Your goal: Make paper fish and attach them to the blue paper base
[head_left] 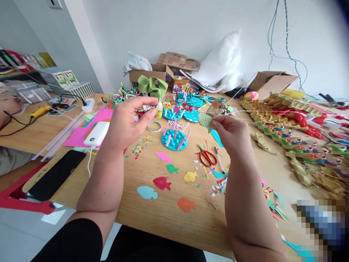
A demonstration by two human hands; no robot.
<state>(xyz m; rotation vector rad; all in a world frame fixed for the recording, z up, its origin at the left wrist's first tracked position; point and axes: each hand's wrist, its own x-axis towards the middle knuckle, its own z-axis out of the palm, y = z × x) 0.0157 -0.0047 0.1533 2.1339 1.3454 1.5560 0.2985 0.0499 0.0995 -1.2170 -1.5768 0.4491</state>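
Note:
My right hand (231, 133) is closed in a pinch on a green paper fish (205, 119) patterned with dark crossing lines, raised above the table. My left hand (131, 120) is lifted, thumb and fingers apart, with nothing seen between them; a small glue bottle (159, 110) stands just beyond its fingertips. Between the hands sits a blue round base (174, 140) with pink twisted stalks. Plain paper fish lie below it: pink (163, 157), green (172, 169), red (161, 183), light blue (147, 192), yellow (190, 177) and orange (186, 204).
Red-handled scissors (207, 158) and a pen (219, 160) lie near my right forearm, among paper scraps. A tape roll (154, 126), white power bank (96, 134) and black phone (56, 175) are leftward. Egg-carton pieces (305, 134) cover the right; cardboard boxes (149, 74) stand behind. Another person's arm shows at far left.

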